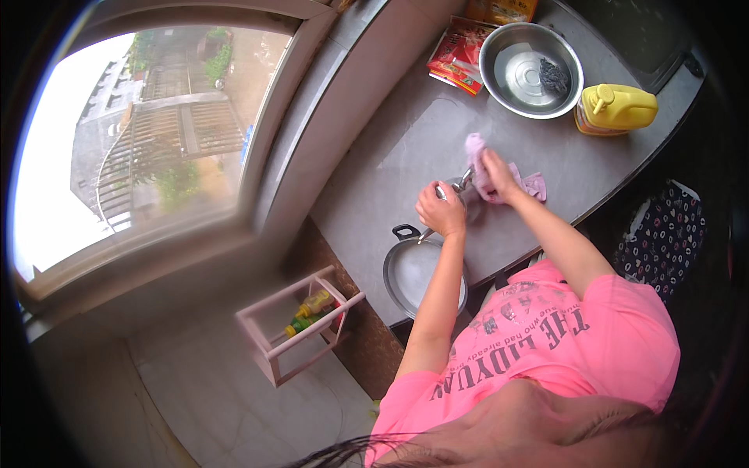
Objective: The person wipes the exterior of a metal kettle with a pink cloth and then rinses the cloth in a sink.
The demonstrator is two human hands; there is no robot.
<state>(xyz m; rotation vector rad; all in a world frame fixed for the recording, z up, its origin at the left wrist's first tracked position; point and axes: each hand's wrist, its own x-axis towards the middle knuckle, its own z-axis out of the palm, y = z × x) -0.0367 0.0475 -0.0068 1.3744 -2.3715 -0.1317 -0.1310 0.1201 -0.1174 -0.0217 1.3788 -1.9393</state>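
In my left hand (442, 209) is a shiny metal utensil (466, 177), gripped along its shaft. My fingers hide much of it, so its exact kind cannot be made out. A crumpled pink cloth (481, 175) is in my right hand (498, 174), pressed close to the utensil's far end. Part of the cloth hangs onto the grey countertop (398, 169). Below my left hand, partly covered by my forearm, stands a round metal pan (409, 275) with a black side handle (405, 232) and a pale inside.
A steel basin (506, 88) holds water and a dark scrubber (553, 77). Beside it stand a yellow jug (626, 109) and red packets (459, 55). A sink (632, 35) lies at the far right. Bottles (316, 304) sit in a pink rack (275, 351) left of the counter.
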